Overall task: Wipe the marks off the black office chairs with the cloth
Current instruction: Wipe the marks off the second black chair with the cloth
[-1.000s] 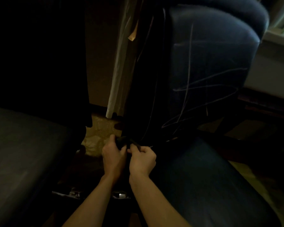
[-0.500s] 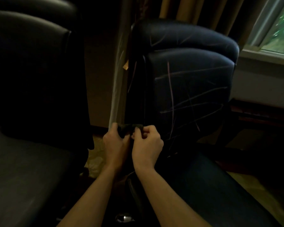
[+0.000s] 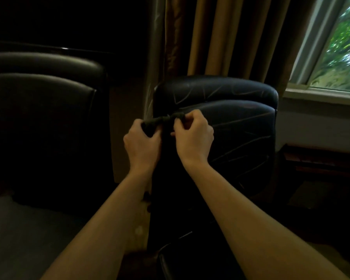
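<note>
A dim room by a curtained window (image 3: pixel 339 51), two black chairs side by side. Both hands — left (image 3: pixel 142 142), right (image 3: pixel 193 136) — pinch a dark rolled cloth (image 3: pixel 163 119), fingers clamped on its ends, before the scribbled right chair (image 3: pixel 240 126). Judged as readying the cloth — next, press it onto the marks.

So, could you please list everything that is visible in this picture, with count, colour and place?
marked chair: one, black with pale scribbled lines, centre right, before the curtain
second chair: one, black, left
cloth: one, dark, bunched, stretched between both hands in front of the marked chair
curtain: one, golden brown, behind the marked chair
window: one, pale frame, green leaves outside, upper right
left hand: one, grips the cloth's left end
right hand: one, pinches the cloth's right end
</note>
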Demonstrator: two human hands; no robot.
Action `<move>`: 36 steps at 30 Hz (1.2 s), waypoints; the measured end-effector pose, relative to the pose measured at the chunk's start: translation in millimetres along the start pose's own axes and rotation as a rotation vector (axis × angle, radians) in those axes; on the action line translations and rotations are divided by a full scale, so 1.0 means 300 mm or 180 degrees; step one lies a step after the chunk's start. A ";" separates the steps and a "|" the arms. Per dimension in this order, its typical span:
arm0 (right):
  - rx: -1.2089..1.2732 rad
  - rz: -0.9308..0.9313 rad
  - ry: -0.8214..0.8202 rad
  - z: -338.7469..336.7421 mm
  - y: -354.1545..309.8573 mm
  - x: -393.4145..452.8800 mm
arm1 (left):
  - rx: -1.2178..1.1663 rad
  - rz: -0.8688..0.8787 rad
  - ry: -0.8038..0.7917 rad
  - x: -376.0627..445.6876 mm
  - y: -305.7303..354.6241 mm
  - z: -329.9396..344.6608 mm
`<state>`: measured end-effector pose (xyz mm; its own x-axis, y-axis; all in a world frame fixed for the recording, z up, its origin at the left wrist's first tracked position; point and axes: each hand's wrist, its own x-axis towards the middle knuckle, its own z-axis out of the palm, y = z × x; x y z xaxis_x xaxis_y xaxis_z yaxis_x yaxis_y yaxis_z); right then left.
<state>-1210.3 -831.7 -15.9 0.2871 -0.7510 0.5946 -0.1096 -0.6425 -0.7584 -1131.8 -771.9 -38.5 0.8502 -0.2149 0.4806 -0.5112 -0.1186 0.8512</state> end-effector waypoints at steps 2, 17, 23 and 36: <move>-0.0042 -0.0068 -0.0068 -0.008 -0.013 0.024 | -0.0068 0.0061 -0.0057 0.026 0.028 -0.010; -0.0013 -0.0009 -0.0405 -0.018 0.001 0.001 | -0.0321 -0.0449 -0.0542 0.039 0.047 -0.053; -0.0304 -0.0188 -0.0493 -0.009 -0.128 0.169 | -0.0319 -0.0048 -0.0423 0.202 0.182 -0.053; -0.1067 -0.0086 -0.0837 -0.007 0.085 -0.106 | 0.0296 -0.0193 -0.0298 -0.110 -0.117 0.022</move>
<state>-1224.4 -824.5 -53.6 0.5223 -0.6966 0.4918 -0.3897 -0.7080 -0.5890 -1142.7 -767.0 -85.6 0.8666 -0.2935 0.4035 -0.4724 -0.2225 0.8528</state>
